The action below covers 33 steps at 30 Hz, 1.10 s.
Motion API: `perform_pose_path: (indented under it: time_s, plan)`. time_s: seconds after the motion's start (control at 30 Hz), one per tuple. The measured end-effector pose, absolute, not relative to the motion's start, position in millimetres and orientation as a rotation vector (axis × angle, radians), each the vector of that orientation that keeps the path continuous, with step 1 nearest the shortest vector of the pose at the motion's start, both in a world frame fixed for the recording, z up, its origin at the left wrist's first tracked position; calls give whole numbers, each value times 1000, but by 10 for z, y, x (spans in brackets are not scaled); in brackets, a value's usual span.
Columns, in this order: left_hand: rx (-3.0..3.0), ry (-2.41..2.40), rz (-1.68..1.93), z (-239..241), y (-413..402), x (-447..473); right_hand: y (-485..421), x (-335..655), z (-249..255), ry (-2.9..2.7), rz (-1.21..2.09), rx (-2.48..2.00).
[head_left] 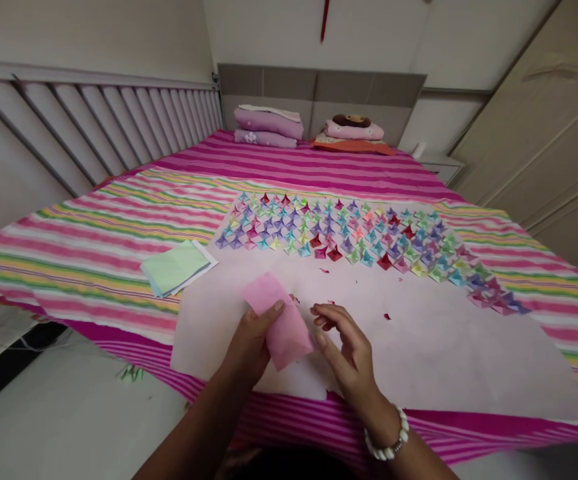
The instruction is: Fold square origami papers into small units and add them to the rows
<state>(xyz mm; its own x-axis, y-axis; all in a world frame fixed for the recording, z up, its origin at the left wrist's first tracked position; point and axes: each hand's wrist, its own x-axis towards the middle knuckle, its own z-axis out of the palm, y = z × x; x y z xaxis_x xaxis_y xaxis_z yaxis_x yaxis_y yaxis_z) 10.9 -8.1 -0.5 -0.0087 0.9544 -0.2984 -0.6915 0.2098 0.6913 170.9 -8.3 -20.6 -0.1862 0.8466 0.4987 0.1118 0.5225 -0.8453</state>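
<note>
My left hand grips a pink sheet of paper, thumb on top, holding it just above a large white sheet spread on the bed. My right hand hovers beside the pink paper's right edge, fingers loosely curled and apart, holding nothing I can see. A white bead bracelet circles that wrist. Beyond the hands, several small folded paper shapes in many colours lie in rows on the white sheet.
A stack of pale green and blue paper squares lies left of the hands. The bed has a pink striped cover, folded bedding and pillows at the headboard, a slatted rail left, wardrobe right. Small red scraps dot the sheet.
</note>
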Motion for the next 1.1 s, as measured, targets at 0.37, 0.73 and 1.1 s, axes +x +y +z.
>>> perform_pose_path:
  time_s: [0.37, 0.73, 1.1]
  plan:
    - [699, 977, 1382, -39, -104, 84, 5, 1597, -177, -1369, 1185, -1025]
    - [1142, 1008, 1588, 190, -111, -148, 15, 1706, -191, -1325, 1246, -998]
    - [1373, 1217, 1514, 179, -154, -123, 87, 1697, -21, -1434, 1114, -884]
